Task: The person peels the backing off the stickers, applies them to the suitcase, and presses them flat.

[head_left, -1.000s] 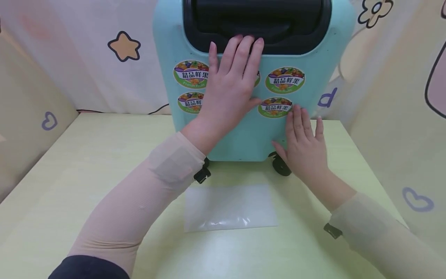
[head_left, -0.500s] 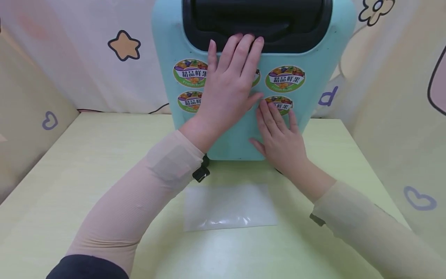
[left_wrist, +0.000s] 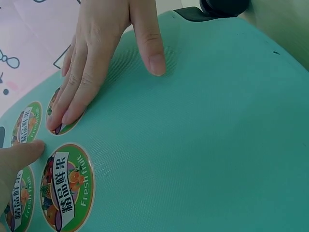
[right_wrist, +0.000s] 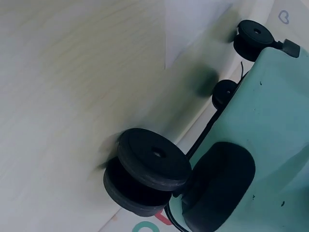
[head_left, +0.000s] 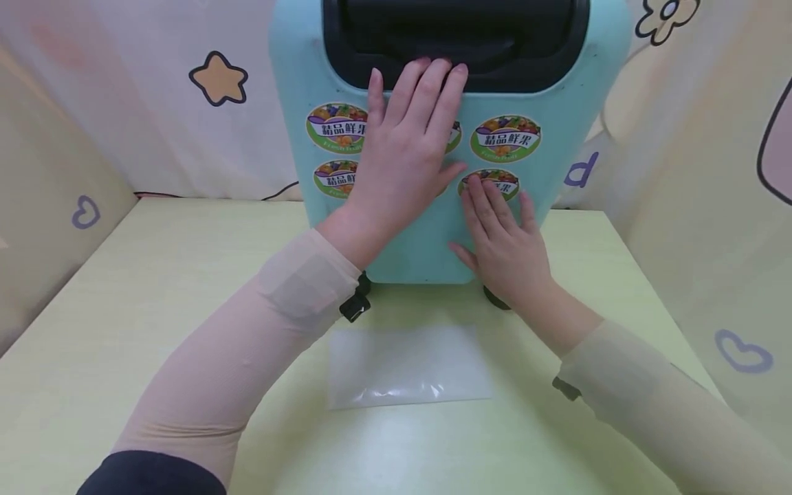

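A turquoise suitcase [head_left: 427, 251] with a black recessed panel [head_left: 458, 41] stands upright on the table. Oval fruit stickers lie in two rows on its face, among them an upper right one [head_left: 505, 139]. My left hand [head_left: 402, 155] rests flat on the suitcase, fingers spread up to the panel's lower edge, covering some of the stickers. With straight fingers, my right hand [head_left: 510, 254] touches the lower right sticker [head_left: 509, 185], partly hiding it. In the left wrist view that sticker [left_wrist: 72, 126] sits beneath the right fingertips, near my left thumb [left_wrist: 21, 153].
A glossy white sheet [head_left: 408, 368] lies on the pale table [head_left: 155, 309] before the suitcase. Black caster wheels [right_wrist: 154, 159] hold up the suitcase. A patterned cloth wall [head_left: 247, 137] stands behind, with a thin dark cable [head_left: 280, 191] along its base.
My right hand has moved left from beside the lower right sticker onto it, then shifted slightly back to the right. The left hand has stayed in place on the suitcase.
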A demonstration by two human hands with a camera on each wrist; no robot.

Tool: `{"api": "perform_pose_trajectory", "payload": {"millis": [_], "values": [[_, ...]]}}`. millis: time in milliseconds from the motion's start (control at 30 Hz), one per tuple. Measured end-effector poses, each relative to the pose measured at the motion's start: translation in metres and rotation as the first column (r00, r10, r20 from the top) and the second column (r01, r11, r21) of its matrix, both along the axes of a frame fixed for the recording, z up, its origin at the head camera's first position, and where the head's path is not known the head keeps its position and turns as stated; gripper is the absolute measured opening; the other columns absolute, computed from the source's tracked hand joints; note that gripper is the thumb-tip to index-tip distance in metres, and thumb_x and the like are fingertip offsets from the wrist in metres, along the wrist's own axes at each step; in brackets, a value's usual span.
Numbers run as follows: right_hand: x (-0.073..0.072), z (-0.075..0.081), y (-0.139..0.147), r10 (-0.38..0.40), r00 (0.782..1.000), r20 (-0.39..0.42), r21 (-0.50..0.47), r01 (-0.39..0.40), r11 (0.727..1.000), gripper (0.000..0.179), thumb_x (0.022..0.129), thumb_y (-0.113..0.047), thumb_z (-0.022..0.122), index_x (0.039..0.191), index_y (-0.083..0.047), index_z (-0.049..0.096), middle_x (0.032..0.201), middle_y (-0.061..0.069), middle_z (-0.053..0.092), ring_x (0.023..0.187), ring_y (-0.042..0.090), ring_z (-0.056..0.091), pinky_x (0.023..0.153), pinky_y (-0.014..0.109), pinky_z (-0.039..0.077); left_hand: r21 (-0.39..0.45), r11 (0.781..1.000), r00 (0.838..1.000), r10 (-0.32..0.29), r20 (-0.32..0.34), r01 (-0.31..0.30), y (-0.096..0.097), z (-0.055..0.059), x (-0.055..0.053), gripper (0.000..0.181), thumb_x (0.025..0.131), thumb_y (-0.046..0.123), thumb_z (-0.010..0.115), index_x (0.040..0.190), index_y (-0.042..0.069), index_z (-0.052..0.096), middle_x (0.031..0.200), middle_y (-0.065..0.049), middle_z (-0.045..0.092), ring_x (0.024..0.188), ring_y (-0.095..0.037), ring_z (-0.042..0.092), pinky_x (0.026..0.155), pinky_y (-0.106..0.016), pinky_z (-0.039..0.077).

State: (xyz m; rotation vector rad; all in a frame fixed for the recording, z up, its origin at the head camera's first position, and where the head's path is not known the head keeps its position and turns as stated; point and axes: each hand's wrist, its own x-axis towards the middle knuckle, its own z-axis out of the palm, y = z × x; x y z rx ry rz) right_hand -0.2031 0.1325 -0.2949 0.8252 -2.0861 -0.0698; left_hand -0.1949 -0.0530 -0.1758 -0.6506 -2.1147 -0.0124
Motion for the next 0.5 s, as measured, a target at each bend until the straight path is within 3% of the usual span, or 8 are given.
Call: {"api": "perform_pose_trajectory", "payload": {"millis": [133,333,500], "values": [[-0.001,-0.001,0.002,0.003,1.0,-0.002,-0.012,-0.003,1.0,0.069,0.099,-0.05,0.024,0.148,-0.002,0.019,0.156,0.001,-0.005,0.142,0.019,0.005,0.11,0.053,0.01,0.002,1.0,1.0,-0.002,0.0,0.002,0.0,0.0,0.0,0.081,0.083,0.05,0.063,0.143,0.004,0.033,0.143,-0.013,0.036,0.133,-0.028,0.024,0.11,-0.047,-0.007],[0.001,0.003,0.009,-0.032,0.997,0.072,0.01,0.031,0.999,0.071,0.099,-0.052,0.017,0.147,-0.001,0.019,0.156,0.006,0.005,0.141,0.022,0.007,0.11,0.054,0.005,-0.001,1.0,1.0,0.009,0.005,-0.009,0.001,0.001,0.0,0.082,0.083,0.051,0.062,0.143,0.004,0.032,0.144,-0.013,0.035,0.134,-0.028,0.023,0.11,-0.047,-0.007],[0.001,0.002,0.011,-0.039,0.997,0.062,-0.012,0.04,0.999,0.074,0.098,-0.055,0.018,0.147,0.0,0.018,0.156,0.002,-0.006,0.142,0.02,0.002,0.11,0.053,0.005,0.0,1.0,1.0,0.007,0.006,-0.007,0.001,0.0,0.0,0.083,0.082,0.052,0.062,0.143,0.004,0.032,0.144,-0.013,0.035,0.134,-0.028,0.023,0.11,-0.047,-0.007]]}}
